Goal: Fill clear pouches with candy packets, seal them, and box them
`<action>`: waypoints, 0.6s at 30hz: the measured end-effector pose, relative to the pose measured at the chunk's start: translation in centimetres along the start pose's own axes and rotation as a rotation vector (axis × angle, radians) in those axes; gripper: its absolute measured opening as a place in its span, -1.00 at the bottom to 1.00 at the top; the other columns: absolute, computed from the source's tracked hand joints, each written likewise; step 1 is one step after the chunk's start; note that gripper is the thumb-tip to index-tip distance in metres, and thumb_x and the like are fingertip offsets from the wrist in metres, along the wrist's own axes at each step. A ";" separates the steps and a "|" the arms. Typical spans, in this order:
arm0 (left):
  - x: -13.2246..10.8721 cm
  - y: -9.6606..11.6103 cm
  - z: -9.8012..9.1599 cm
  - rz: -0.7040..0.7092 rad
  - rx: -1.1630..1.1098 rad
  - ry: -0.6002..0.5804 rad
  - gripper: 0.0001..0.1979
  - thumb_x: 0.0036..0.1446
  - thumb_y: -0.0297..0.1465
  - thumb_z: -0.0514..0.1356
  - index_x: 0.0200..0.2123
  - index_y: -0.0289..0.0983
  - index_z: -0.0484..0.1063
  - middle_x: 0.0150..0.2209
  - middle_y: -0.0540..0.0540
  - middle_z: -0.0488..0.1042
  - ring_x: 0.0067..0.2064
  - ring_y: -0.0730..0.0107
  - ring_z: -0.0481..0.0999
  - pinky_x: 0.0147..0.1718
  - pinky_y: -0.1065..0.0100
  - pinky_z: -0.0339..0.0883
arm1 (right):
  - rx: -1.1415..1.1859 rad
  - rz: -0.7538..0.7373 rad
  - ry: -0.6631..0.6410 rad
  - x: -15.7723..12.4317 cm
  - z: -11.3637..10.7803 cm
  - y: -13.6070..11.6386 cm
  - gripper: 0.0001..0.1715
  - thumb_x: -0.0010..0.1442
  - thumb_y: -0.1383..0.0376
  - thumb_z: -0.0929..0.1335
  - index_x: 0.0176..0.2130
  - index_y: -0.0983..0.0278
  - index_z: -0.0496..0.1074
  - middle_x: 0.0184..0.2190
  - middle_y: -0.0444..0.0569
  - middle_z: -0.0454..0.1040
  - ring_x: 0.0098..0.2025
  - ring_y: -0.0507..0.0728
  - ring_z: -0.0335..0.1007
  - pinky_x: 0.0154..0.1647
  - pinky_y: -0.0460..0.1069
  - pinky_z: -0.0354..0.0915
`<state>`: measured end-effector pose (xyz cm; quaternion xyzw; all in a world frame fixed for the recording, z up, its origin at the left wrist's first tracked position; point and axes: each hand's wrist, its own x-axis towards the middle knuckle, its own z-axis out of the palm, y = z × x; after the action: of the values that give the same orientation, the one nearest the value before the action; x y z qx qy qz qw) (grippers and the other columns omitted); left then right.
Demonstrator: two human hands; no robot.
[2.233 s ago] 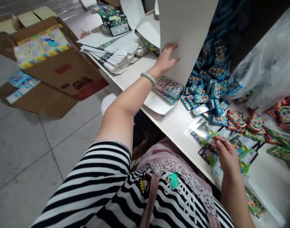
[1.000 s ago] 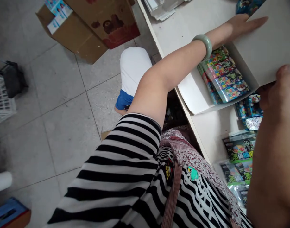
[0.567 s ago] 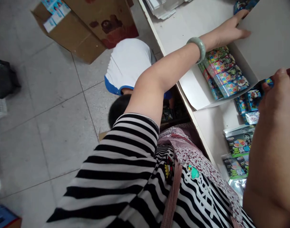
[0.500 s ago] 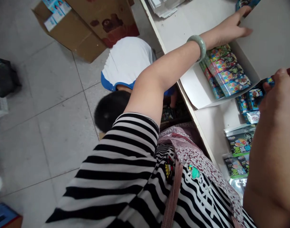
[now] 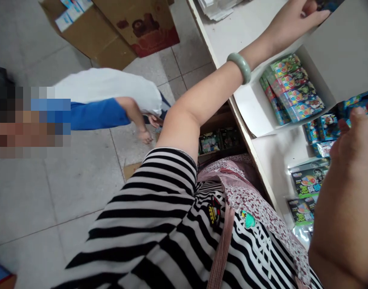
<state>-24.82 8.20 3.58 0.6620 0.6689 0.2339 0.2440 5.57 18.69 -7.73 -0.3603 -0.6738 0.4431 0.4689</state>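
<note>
My left hand (image 5: 307, 14), with a green bangle on the wrist, reaches over the counter at the upper right. Its fingers are curled near a dark packet (image 5: 330, 4); whether they grip it is hidden. Below that hand stands an open white box (image 5: 319, 76) with rows of colourful small packets (image 5: 303, 96) inside. My right hand (image 5: 354, 138) is at the right edge with its fingers apart, beside blue packets (image 5: 327, 124); nothing shows in it. Flat dark-and-green packs (image 5: 307, 180) lie near my right forearm.
A bent-over person (image 5: 105, 88) in a white and blue shirt is at the left, below the counter (image 5: 220, 36). Cardboard boxes (image 5: 108, 44) stand on the tiled floor. Under the counter is an open drawer or box of packs (image 5: 211, 142). White papers (image 5: 215, 8) lie at the top.
My left hand has moved up and away, and its fingers have curled. My right hand has shifted slightly. The other person has moved left, away from beneath my left arm.
</note>
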 end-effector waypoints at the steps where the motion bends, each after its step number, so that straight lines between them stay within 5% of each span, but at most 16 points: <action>1: -0.9 0.4 0.0 -0.002 0.005 -0.003 0.01 0.04 -0.27 -0.65 -0.50 -0.63 0.57 -0.26 -0.13 0.45 -0.07 0.35 0.59 -0.47 0.59 -0.01 | 0.024 0.021 0.009 -0.7 0.0 -0.6 -0.43 0.01 0.25 0.47 0.03 0.10 0.37 0.05 0.00 0.40 -0.01 0.21 0.47 -0.20 0.16 0.41; 4: -3.4 1.2 0.4 0.087 0.078 0.116 0.08 -0.01 -0.28 -0.73 -0.44 -0.64 0.57 -0.23 -0.13 0.39 0.05 0.25 0.52 -0.46 0.60 -0.03 | 0.119 0.082 0.003 -3.3 0.0 -2.9 -0.53 -0.06 0.27 0.48 -0.09 0.14 0.48 -0.04 -0.03 0.51 -0.08 0.19 0.52 -0.23 0.11 0.40; 7: -4.8 0.5 1.3 0.155 0.142 0.289 0.13 -0.02 -0.24 -0.76 -0.18 -0.80 0.48 -0.02 -0.25 0.34 0.16 0.15 0.36 -0.43 0.53 0.03 | 0.177 0.139 -0.033 -5.5 0.2 -5.0 -0.59 -0.06 0.30 0.46 -0.13 0.16 0.53 -0.10 -0.05 0.57 -0.12 0.16 0.55 -0.20 0.11 0.43; 11: -4.6 -2.1 3.0 0.089 0.009 0.524 -0.07 0.21 -0.15 -0.49 0.12 -0.74 0.37 0.09 -0.40 0.42 0.03 0.38 0.43 -0.27 0.50 0.20 | 0.198 0.207 -0.043 -7.1 0.2 -6.5 -0.66 -0.08 0.32 0.46 -0.21 0.21 0.58 -0.20 -0.04 0.60 -0.26 0.10 0.56 -0.24 0.08 0.44; 16: -8.6 -2.6 4.9 0.190 -0.417 0.632 -0.40 0.35 -0.24 -0.11 -0.01 -0.69 0.46 -0.15 -0.23 0.52 -0.12 0.37 0.53 -0.21 0.39 0.38 | 0.207 0.271 -0.034 -8.6 0.2 -8.0 -0.75 -0.07 0.32 0.47 -0.28 0.25 0.60 -0.34 -0.05 0.60 -0.37 0.04 0.53 -0.37 -0.03 0.41; 18: -12.2 -2.3 6.0 0.152 -0.614 0.546 -0.64 0.37 -0.28 0.04 -0.17 -0.42 0.53 -0.29 -0.06 0.56 -0.30 0.52 0.50 -0.24 0.39 0.42 | 0.199 0.292 -0.046 -9.4 0.3 -8.6 -0.77 -0.05 0.31 0.48 -0.29 0.24 0.61 -0.37 -0.07 0.60 -0.39 0.02 0.53 -0.38 -0.06 0.41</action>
<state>-22.73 -4.11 -2.35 0.5199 0.5575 0.6065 0.2258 7.53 7.19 -2.70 -0.3957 -0.5777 0.5793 0.4173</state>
